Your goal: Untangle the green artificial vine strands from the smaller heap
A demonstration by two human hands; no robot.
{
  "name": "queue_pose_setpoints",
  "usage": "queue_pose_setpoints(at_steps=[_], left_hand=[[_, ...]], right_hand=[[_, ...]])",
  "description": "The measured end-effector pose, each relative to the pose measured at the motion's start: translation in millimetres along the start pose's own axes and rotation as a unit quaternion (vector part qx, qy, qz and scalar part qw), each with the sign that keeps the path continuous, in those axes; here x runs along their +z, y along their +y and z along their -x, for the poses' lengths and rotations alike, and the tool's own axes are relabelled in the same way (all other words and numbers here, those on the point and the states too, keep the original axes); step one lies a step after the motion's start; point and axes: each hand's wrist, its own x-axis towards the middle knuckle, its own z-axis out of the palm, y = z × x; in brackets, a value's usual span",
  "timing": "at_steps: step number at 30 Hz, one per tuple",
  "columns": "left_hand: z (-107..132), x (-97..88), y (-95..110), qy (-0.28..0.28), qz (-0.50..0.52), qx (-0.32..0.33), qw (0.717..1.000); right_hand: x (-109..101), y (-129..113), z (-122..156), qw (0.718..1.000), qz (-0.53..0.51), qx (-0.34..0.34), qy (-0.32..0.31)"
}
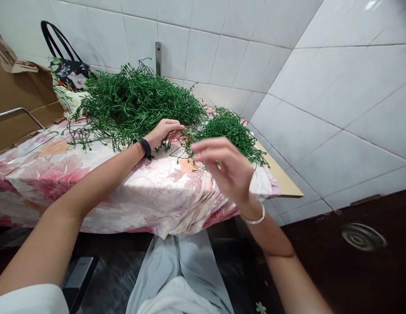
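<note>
Lying on the cloth, the big pile of stems is flanked at its right by the small pile. At the big pile's front right edge, the left hand is held with fingers bent close together. Farther right of the big pile, the right hand is raised, fingers curved, blurred. Whether a stem is pinched by either cannot be told.

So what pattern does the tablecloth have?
Floral, pink and orange on white; the tablecloth shows best in the head view.
</note>
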Motion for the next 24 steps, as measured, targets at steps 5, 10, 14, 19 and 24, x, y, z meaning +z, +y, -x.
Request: queue_pose_setpoints(at_steps=[5,10,14,19,24], left_hand=[[0,1.9,0,0.016,0.022,-0.001,1.0],[-4,3.1,-2,0.035,0.058,-0.02,0.997],[-7,4.4,-2,0.054,0.085,-0.011,0.995],[-5,7.3,3,0.073,0.099,0.015,0.992],[1,14.2,7,0.062,0.088,0.019,0.994]], right_hand=[[-31,72,-51,0.988,0.094,0.042,-0.116],[-55,132,-62,0.959,0.234,0.014,-0.158],[-65,153,-54,0.937,0.313,0.021,-0.155],[-76,155,-40,0.937,0.337,0.026,-0.09],[-72,134,-37,0.931,0.363,0.011,-0.03]])
